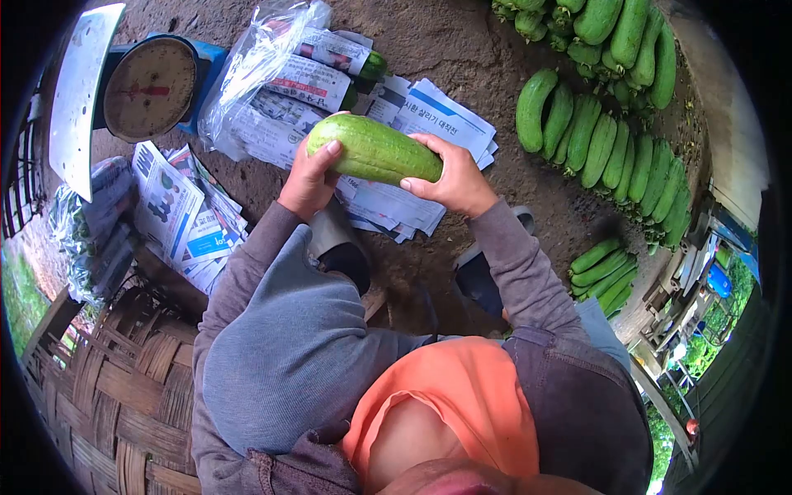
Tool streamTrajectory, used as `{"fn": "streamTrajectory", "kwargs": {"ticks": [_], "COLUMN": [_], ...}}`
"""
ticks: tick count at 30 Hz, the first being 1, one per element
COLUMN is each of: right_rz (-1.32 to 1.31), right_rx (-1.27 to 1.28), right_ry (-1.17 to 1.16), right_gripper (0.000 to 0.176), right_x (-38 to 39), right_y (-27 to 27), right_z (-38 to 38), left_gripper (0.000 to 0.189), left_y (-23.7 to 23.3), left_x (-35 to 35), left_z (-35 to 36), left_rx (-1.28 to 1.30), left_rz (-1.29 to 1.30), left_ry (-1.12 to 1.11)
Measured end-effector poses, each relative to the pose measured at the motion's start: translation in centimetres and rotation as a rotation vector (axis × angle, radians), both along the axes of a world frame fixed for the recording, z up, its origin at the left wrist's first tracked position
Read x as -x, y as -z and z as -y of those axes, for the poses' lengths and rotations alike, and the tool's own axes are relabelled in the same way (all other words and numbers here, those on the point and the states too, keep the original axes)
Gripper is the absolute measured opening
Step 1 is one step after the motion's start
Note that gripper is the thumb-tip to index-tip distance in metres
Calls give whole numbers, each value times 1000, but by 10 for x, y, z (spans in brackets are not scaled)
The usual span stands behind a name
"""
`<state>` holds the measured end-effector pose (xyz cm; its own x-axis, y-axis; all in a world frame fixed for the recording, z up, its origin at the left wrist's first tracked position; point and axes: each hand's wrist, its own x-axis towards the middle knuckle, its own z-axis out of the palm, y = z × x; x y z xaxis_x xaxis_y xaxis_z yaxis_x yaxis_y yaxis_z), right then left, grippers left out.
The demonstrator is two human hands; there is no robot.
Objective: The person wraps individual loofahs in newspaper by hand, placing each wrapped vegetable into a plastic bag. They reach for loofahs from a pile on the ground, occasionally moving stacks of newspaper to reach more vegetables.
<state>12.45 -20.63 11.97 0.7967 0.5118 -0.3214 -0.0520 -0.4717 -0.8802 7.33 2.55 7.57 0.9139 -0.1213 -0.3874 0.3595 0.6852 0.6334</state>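
"What is being held?"
"A green vegetable [375, 152], gripped at its left end by the left hand [308, 175], at its right by the right hand [460, 180]; newspaper sheets [450, 117] are spread beneath."

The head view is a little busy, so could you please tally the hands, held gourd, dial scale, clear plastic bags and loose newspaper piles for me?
Left hand and right hand: 2
Held gourd: 1
Dial scale: 1
Clear plastic bags: 2
Loose newspaper piles: 2
Total: 8
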Motion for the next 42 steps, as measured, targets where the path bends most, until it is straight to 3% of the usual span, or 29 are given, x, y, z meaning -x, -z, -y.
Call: {"fn": "streamTrajectory", "kwargs": {"ticks": [8, 11, 12, 14, 15, 19, 22, 25, 28, 31, 34, 37, 40, 42], "right_rz": [-180, -477, -490, -520, -419, -223, 16, 362, 266, 14, 45, -262, 27, 255], "right_rx": [-149, -322, -298, -250, -194, 234, 331, 317, 329, 187, 159, 91, 222, 167], "right_ry": [122, 209, 215, 236, 186, -3, -121, -107, -99, 70, 0, 67, 36, 68], "right_gripper": [64, 66, 66, 67, 72, 84, 80, 75, 70, 64, 54, 45, 38, 32], "right_x": [16, 29, 31, 38, 40, 41, 38, 38, 38, 33, 29, 22, 25, 36], "right_y": [26, 60, 72, 94, 99, 114, 118, 122, 123, 121, 128, 133, 125, 111], "right_z": [16, 38, 45, 57, 57, 58, 55, 58, 60, 63, 71, 75, 67, 62], "left_gripper": [71, 73, 64, 59, 44, 31, 37, 36, 32, 27, 22, 19, 20, 21], "left_y": [-2, 5, 29, 40, 36, 64, 78, 76, 83, 89, 84, 77, 71, 70], "left_x": [-1, 11, 22, 51, 58, 76, 75, 70, 70, 69, 69, 64, 59, 60], "left_z": [7, 8, 3, 0, 3, 17, 18, 18, 17, 11, 10, 12, 12, 11], "left_rx": [-40, -445, -630, -1344, -1353, -1592, -1622, -1640, -1655, -1565, -1535, -1474, -1476, -1466], "left_rz": [-46, 75, 151, 466, 546, 978, 915, 902, 965, 1017, 988, 916, 937, 929], "left_ry": [73, 253, 439, 662, 739, 807, 941, 917, 876, 824, 792, 757, 686, 697]}}
